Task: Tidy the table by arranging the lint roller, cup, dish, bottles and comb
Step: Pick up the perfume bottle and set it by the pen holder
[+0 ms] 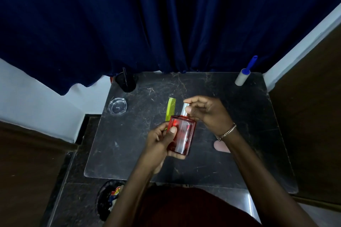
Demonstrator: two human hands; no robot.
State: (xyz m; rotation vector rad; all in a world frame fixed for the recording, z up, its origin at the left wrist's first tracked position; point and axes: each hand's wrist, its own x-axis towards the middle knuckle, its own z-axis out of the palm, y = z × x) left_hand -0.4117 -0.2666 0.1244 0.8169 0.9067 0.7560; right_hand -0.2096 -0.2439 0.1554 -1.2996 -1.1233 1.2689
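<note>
Two hands hold one red bottle (181, 135) over the middle of the table (129, 143): left hand (158, 143) grips the glass body, right hand (208, 114) pinches the silver cap (185, 108); green comb (170, 108) lies just behind, glass dish (118, 106) and black cup (126, 81) far left, lint roller (243, 75) at the far-right corner.

This looks like a dressing corner in a home. A small dark marble tabletop (249, 112) sits against a white wall (36, 94) and a heavy navy curtain (129, 14). Grooming things are here: a green comb (170, 108), a red perfume bottle (184, 134) and a lint roller (246, 72). Wooden panels (313, 97) flank it.
</note>
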